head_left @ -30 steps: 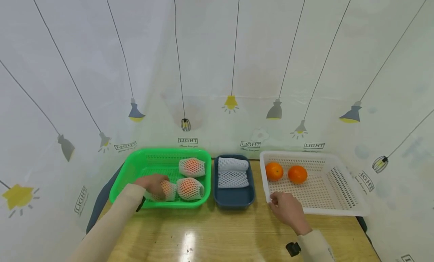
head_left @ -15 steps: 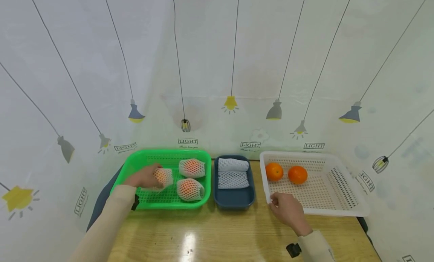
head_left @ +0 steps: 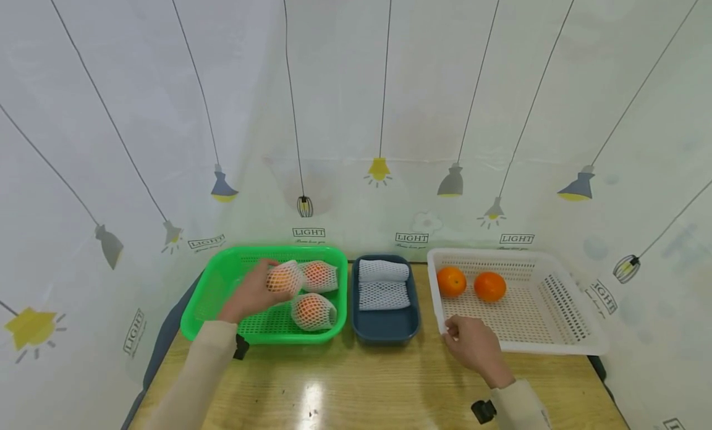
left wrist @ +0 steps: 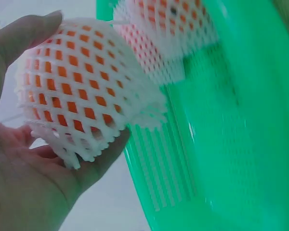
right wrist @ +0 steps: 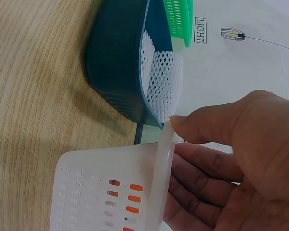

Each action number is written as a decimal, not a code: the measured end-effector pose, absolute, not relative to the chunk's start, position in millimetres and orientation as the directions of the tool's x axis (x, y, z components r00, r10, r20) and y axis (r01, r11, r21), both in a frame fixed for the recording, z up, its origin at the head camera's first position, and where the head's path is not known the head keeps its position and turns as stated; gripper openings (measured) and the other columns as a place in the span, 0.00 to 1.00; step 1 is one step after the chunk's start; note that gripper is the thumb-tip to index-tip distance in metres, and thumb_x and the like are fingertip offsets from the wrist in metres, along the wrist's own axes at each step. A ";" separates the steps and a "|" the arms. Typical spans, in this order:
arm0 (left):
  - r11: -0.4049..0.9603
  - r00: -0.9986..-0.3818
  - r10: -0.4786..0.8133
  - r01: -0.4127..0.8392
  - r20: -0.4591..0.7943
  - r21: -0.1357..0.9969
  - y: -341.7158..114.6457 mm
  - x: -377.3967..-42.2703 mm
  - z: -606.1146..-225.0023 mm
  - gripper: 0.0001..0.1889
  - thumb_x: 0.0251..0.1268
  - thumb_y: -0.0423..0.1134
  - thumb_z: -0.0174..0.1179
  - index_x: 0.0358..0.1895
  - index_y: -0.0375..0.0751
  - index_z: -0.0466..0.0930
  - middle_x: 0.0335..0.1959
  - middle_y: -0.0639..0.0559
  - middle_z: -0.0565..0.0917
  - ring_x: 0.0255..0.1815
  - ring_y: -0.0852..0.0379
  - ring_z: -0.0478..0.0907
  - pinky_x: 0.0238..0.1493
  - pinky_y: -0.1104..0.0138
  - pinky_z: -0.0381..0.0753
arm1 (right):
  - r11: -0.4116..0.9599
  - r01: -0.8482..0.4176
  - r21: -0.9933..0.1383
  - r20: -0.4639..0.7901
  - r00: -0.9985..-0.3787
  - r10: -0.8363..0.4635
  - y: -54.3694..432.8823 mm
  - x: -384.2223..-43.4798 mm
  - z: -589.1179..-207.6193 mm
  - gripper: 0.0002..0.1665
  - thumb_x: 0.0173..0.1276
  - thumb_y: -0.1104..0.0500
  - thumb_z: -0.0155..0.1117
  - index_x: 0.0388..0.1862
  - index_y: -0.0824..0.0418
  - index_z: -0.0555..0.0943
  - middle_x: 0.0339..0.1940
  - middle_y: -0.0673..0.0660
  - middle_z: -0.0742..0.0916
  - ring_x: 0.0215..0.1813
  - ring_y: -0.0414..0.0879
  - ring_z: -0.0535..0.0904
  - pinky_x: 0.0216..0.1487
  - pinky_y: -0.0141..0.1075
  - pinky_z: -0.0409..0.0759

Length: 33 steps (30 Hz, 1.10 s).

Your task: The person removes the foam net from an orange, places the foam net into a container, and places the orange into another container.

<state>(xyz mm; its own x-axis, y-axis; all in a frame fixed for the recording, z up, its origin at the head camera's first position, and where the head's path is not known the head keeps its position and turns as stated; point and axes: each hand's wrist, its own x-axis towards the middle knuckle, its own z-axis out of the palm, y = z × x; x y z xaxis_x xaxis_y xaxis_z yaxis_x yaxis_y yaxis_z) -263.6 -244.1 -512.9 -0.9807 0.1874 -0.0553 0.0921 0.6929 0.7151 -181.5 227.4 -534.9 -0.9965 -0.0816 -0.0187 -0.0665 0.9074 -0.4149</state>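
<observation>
My left hand point(head_left: 254, 294) grips an orange in a white foam net point(left wrist: 77, 86), held up over the green basket point(head_left: 194, 319), thumb on one side and fingers beneath. Two more net-wrapped oranges sit in that basket: one toward the back point(head_left: 322, 275), partly covered by the held one, and one nearer the front point(head_left: 313, 312). On the right, my right hand point(head_left: 473, 346) pinches the rim of the white basket point(right wrist: 161, 187) at its near left corner, thumb on top and fingers curled behind. Two bare oranges, a left one point(head_left: 451, 282) and a right one point(head_left: 490, 286), lie inside it.
Between the baskets stands a dark blue tray point(head_left: 385, 331) with white foam nets point(head_left: 384, 295) lying in its back part. All three containers rest on a wooden table point(head_left: 356, 387). Behind them a white sheet printed with lamps point(head_left: 356, 109) hangs close to their far rims.
The left hand has lifted the net-wrapped orange from the green basket's floor and brought it right and toward the back. The right hand stays at the white basket's rim.
</observation>
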 end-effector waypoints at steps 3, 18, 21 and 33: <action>0.668 -0.985 0.173 0.099 -0.025 0.737 -230.5 -261.5 -518.5 0.46 0.58 0.54 0.75 0.74 0.44 0.59 0.63 0.38 0.77 0.57 0.43 0.81 0.49 0.53 0.86 | 0.905 -0.069 -0.419 -0.016 -0.996 -0.083 227.1 -181.5 -534.0 0.14 0.65 0.58 0.73 0.46 0.65 0.87 0.34 0.54 0.90 0.35 0.44 0.85 0.35 0.42 0.85; 0.410 -0.962 0.170 0.267 0.215 0.872 -163.2 -231.2 -535.6 0.41 0.54 0.45 0.79 0.68 0.49 0.62 0.62 0.42 0.77 0.55 0.46 0.81 0.49 0.56 0.85 | 0.895 -0.065 -0.442 -0.006 -0.997 -0.076 228.7 -181.1 -536.7 0.13 0.65 0.59 0.72 0.46 0.65 0.88 0.35 0.54 0.90 0.36 0.44 0.85 0.38 0.43 0.86; 0.332 -0.964 0.167 0.253 0.207 0.909 -148.1 -221.1 -535.4 0.41 0.53 0.41 0.79 0.68 0.49 0.63 0.63 0.43 0.76 0.58 0.45 0.79 0.53 0.55 0.84 | 0.894 -0.061 -0.444 -0.002 -0.998 -0.069 229.8 -180.4 -536.9 0.14 0.66 0.58 0.72 0.46 0.64 0.88 0.36 0.54 0.90 0.37 0.45 0.85 0.40 0.43 0.86; 0.196 -0.973 0.192 0.164 0.126 0.967 -103.6 -187.5 -558.6 0.41 0.49 0.41 0.81 0.65 0.49 0.66 0.61 0.48 0.80 0.62 0.52 0.77 0.63 0.59 0.78 | 0.882 -0.055 -0.468 0.000 -0.998 -0.063 227.0 -180.2 -537.8 0.15 0.66 0.59 0.70 0.49 0.67 0.87 0.38 0.57 0.90 0.39 0.46 0.84 0.43 0.45 0.86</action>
<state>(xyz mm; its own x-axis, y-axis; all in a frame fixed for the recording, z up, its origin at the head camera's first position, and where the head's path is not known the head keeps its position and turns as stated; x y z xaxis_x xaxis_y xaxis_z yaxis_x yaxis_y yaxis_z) -187.5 -103.6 -558.6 -0.9732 0.1922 0.1265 0.1643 0.1956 0.9668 -180.2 227.0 -537.8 -0.9980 -0.0625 -0.0004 -0.0551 0.8819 -0.4682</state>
